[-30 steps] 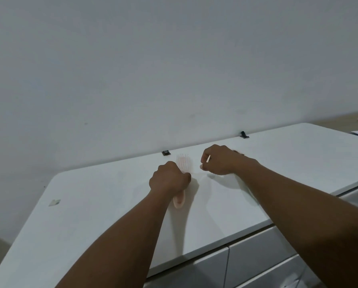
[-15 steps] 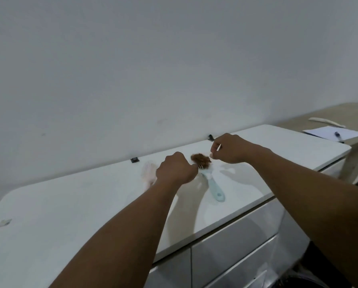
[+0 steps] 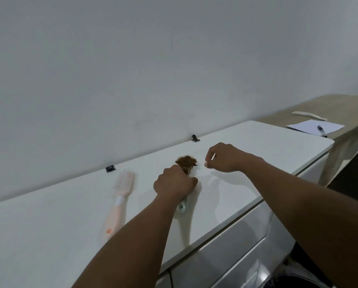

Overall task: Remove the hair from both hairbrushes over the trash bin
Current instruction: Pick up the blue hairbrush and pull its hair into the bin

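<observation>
I see my left hand (image 3: 175,182) at frame centre, its grip closed around the light blue hairbrush (image 3: 183,205), whose head carries a clump of brown hair (image 3: 186,161) above the white counter (image 3: 49,235). My right hand (image 3: 224,157), just right of it, is curled with fingertips pinched; whether it holds anything I cannot tell. The pink hairbrush (image 3: 120,196) lies flat left of centre. The trash bin (image 3: 294,282) shows at lower right.

bare counter (image 3: 257,154) right of hands | pink brush (image 3: 120,196) lies left
</observation>
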A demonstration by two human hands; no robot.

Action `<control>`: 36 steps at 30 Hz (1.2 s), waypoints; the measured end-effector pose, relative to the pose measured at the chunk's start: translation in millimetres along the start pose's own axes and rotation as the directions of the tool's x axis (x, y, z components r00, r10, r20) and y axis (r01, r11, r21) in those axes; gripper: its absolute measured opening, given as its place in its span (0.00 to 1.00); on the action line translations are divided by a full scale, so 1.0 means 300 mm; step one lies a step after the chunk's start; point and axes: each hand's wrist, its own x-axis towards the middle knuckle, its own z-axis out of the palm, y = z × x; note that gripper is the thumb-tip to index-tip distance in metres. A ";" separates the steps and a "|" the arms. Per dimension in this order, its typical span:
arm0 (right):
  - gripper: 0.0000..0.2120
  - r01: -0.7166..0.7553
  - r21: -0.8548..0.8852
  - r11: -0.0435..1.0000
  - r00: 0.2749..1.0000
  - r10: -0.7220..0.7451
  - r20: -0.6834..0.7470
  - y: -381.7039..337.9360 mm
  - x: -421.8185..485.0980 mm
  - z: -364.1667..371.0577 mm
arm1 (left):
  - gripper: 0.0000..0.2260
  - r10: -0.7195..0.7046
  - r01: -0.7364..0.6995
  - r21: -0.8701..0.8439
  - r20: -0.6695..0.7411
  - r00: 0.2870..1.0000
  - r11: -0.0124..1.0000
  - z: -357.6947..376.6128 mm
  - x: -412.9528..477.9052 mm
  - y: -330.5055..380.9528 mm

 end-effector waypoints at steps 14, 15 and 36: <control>0.32 -0.146 0.212 0.966 0.970 0.182 -0.161 0.093 -0.287 -0.199 | 0.16 0.263 -0.270 -0.309 -0.065 0.963 0.912 -0.053 -0.185 0.192; 0.32 -0.158 0.270 0.950 0.965 0.207 -0.162 0.108 -0.318 -0.219 | 0.16 0.294 -0.300 -0.328 -0.068 0.953 0.896 -0.054 -0.207 0.219; 0.14 -0.245 0.830 0.501 0.734 0.655 -0.178 0.770 -0.821 -0.044 | 0.12 0.642 -0.484 -0.509 0.189 0.744 0.711 0.556 -0.642 0.529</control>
